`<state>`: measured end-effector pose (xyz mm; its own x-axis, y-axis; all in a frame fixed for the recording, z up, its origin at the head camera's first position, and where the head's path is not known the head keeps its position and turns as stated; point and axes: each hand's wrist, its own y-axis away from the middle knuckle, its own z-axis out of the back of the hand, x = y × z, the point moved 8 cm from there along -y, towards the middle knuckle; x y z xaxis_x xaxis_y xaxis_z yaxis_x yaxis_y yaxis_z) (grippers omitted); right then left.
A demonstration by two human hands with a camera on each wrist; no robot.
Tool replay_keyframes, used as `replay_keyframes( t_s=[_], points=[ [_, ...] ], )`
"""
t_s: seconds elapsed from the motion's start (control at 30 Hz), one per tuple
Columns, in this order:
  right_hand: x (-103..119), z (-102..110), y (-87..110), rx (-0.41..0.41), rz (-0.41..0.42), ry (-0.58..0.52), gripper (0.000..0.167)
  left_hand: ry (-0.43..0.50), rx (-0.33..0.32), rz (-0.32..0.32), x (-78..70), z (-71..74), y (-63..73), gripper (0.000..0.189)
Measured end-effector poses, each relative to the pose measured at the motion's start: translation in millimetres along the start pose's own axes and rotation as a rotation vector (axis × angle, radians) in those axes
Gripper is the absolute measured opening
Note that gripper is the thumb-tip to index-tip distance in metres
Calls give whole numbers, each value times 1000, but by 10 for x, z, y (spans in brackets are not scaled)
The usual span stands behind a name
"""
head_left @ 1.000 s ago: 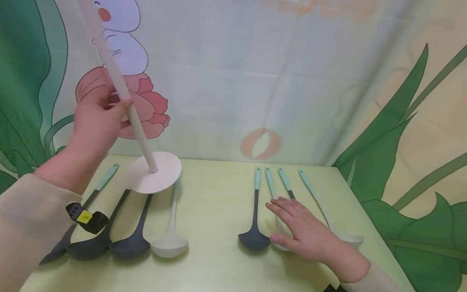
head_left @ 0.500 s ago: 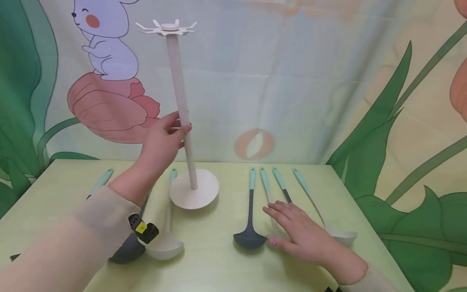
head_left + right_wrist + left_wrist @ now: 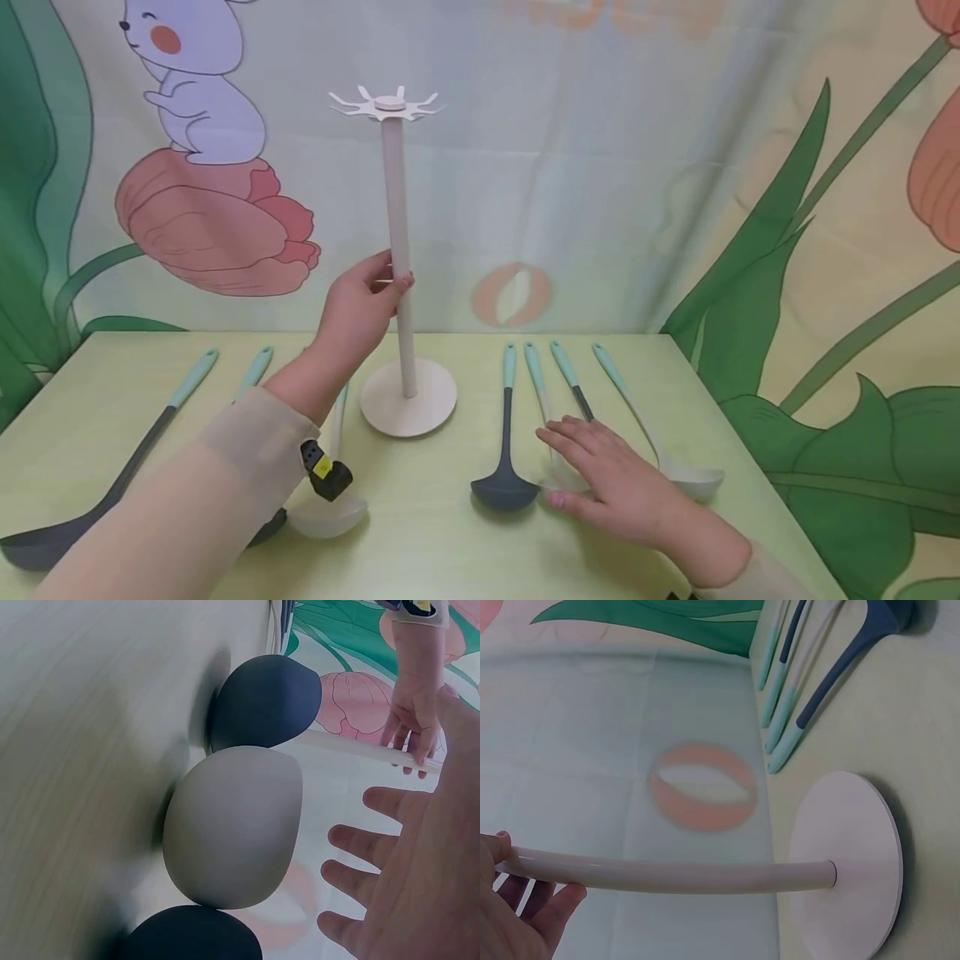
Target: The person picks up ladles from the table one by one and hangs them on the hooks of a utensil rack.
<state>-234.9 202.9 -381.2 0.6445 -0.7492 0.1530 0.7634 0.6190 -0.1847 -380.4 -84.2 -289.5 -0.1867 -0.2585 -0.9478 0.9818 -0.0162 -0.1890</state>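
My left hand (image 3: 362, 302) holds the pole of a white utensil stand (image 3: 397, 196), fingers and thumb round its middle. The stand is upright, with a ring of hooks (image 3: 388, 107) on top and a round base (image 3: 408, 421) at the table surface, also plain in the left wrist view. My right hand (image 3: 618, 483) hovers palm down with fingers extended, over the right group of ladles. It partly hides a white ladle (image 3: 558, 479) and a dark one (image 3: 573, 379). A dark ladle (image 3: 506, 492) lies left of it, a white ladle (image 3: 693, 482) right of it.
On the left of the table (image 3: 420, 533) lie a dark ladle (image 3: 142, 442), a white ladle (image 3: 330, 517) and others that my left arm partly covers. All show mint handles. A printed curtain (image 3: 600, 167) hangs right behind the table's back edge.
My left hand has carried the stand rightward from the left ladles and lowered it, tilted before and upright now. My right hand has stayed over the right ladles.
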Motion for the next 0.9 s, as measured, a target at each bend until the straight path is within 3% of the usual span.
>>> replay_keyframes(
  t_s=[0.37,0.73,0.9],
  points=[
    [3,-43,7,8,19,3,69,-64,5,-9,114,-85,-58,51],
    [17,-55,-32,60,-11,-22,68,-140,67,-12,151,-89,-37,44],
    [-24,40,-116,52,-48,-23,67,-142,99,7,186,-111,-58,46]
  ],
)
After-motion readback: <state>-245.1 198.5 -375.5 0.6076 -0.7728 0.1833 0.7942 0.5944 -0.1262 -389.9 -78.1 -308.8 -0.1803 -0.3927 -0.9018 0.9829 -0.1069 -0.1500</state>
